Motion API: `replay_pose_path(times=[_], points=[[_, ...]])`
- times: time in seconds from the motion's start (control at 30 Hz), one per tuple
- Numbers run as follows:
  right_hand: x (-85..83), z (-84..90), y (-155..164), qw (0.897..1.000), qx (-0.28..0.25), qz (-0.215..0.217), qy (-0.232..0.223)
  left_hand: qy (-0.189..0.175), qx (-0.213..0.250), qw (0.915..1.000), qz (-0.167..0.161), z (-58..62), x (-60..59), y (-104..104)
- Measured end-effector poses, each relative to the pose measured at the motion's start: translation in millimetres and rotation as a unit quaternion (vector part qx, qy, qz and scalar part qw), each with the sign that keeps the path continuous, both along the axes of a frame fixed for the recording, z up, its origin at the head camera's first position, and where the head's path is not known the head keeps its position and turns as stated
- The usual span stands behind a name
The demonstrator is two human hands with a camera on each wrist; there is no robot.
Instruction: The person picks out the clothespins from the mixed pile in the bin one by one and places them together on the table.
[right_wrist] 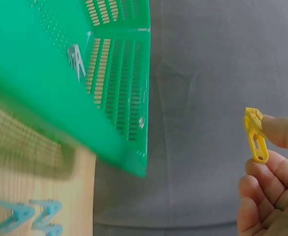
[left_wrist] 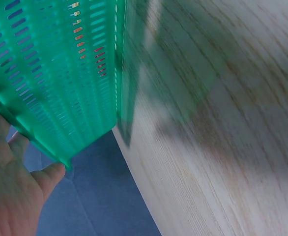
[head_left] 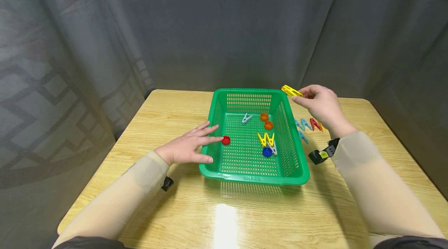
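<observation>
My right hand [head_left: 323, 105] pinches a yellow clothespin [head_left: 291, 91] between thumb and fingers, above the far right corner of a green basket [head_left: 252, 179]. The right wrist view shows the same yellow clothespin [right_wrist: 255, 135] held at the fingertips. On the left, my left hand [head_left: 189, 146] spreads its fingers over the basket's left rim; in the left wrist view the thumb [left_wrist: 53, 174] meets the rim. Inside the basket lie two yellow clothespins [head_left: 262, 139], two greyish ones [head_left: 246, 118], a red cap [head_left: 226, 140], two orange caps [head_left: 268, 125] and a blue cap [head_left: 267, 152].
Right of the basket, several clothespins lie on the wooden table [head_left: 175, 210]: blue ones [head_left: 305, 124], a red one [head_left: 314, 124] and a yellow one, partly hidden by the right arm. A grey curtain [head_left: 224, 31] hangs behind the table.
</observation>
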State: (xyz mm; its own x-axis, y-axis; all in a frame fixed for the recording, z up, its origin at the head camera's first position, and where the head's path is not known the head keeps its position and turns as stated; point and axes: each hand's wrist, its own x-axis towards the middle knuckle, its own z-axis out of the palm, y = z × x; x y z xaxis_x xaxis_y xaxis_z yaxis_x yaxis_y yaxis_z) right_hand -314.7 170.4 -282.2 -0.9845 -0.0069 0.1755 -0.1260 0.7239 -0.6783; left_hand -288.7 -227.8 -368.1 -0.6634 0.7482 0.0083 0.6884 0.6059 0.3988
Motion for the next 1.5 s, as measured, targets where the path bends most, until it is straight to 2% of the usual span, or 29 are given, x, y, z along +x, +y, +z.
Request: replay_pose_path(times=[0.27, 0.53, 0.7, 0.9, 1.13, 1.5], points=[[6.2, -14.8, 23.2, 0.999, -0.01, -0.045, -0.009, 0.004, 0.0, 1.0, -0.002, 0.6, 0.9, -0.6], [9.1, -41.4, 40.4, 0.996, -0.011, -0.082, -0.018, -0.003, -0.001, 1.0, 0.004, 0.9, 1.0, -0.3], [10.5, -60.1, 49.4, 0.994, -0.005, -0.1, -0.039, 0.003, -0.002, 1.0, 0.0, 0.1, 0.3, -0.6], [11.9, -84.4, 59.1, 0.993, 0.017, -0.105, -0.057, 0.003, -0.001, 1.0, -0.001, -0.1, 0.1, -0.7], [12.2, -109.5, 67.3, 0.988, 0.022, -0.109, -0.111, -0.002, -0.004, 1.0, 0.001, -0.2, -0.2, -0.8], [12.0, -122.0, 68.5, 0.98, 0.043, -0.089, -0.174, -0.005, -0.003, 1.0, 0.002, -1.4, -1.1, -1.4]])
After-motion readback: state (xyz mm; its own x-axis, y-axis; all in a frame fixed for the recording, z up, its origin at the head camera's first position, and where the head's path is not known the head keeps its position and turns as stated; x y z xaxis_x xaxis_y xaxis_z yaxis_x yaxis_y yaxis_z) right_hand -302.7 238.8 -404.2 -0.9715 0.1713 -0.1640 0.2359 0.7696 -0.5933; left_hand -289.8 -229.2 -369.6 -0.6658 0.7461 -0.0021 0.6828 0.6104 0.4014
